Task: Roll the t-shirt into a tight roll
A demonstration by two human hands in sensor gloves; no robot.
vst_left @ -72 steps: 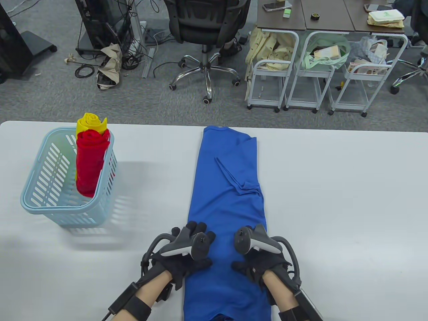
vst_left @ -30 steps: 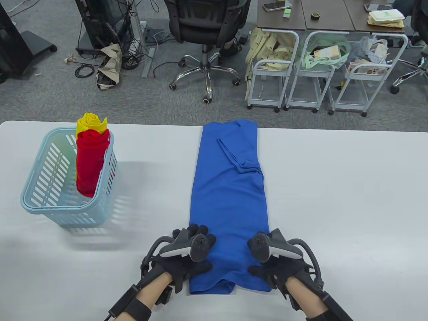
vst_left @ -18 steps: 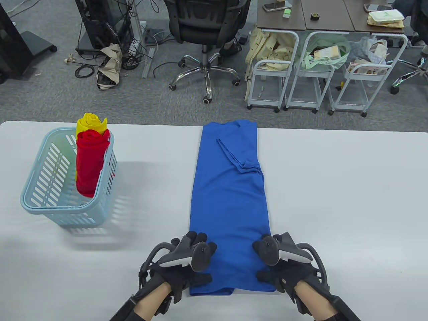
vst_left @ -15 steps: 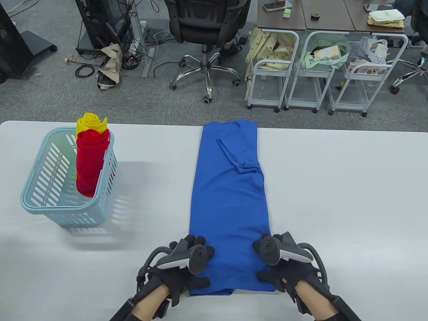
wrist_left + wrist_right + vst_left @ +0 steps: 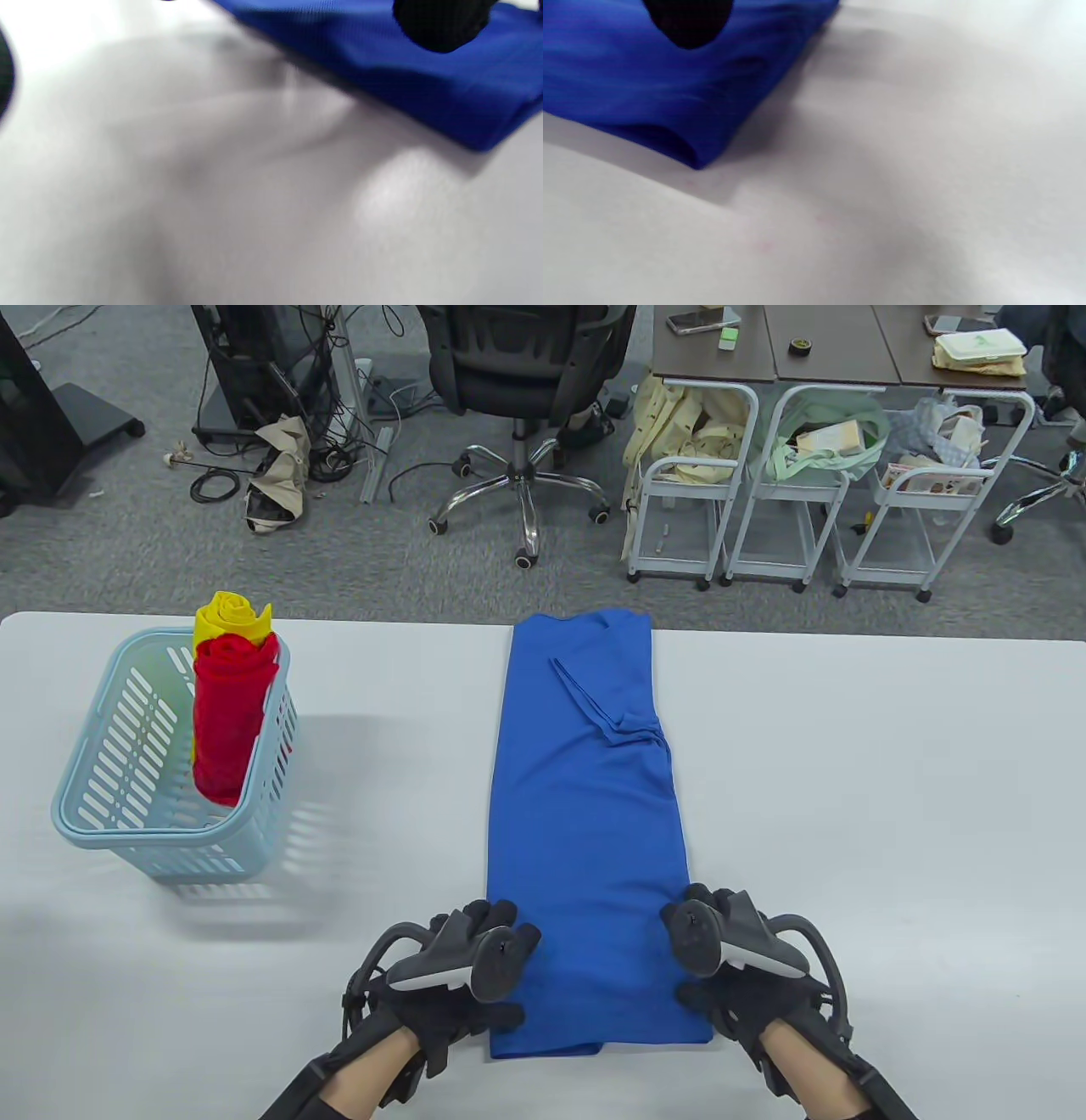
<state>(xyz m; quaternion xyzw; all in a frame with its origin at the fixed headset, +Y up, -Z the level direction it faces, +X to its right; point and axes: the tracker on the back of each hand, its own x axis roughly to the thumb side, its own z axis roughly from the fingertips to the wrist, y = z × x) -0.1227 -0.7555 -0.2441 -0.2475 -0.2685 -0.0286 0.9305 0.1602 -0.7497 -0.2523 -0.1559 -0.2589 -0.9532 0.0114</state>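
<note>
A blue t-shirt (image 5: 585,814), folded into a long narrow strip, runs from the white table's (image 5: 848,814) far edge towards me. My left hand (image 5: 507,964) rests on the strip's left edge near the hem, with its fingers (image 5: 499,913) stretched out and its thumb lying on the cloth. My right hand (image 5: 702,943) rests the same way on the right edge. In the left wrist view a black fingertip (image 5: 441,25) presses the blue t-shirt (image 5: 382,63) near its corner. The right wrist view shows a fingertip (image 5: 689,21) on the t-shirt (image 5: 649,84).
At the table's left stands a light blue basket (image 5: 93,814) holding a red roll (image 5: 229,721) and a yellow roll (image 5: 229,615). Beyond the far edge are an office chair (image 5: 526,373) and white carts (image 5: 738,475) on the carpet.
The shirt slid away from me until its hem lay on the table. Both hands then moved outwards to the strip's side edges, and the near end spread wider to the right.
</note>
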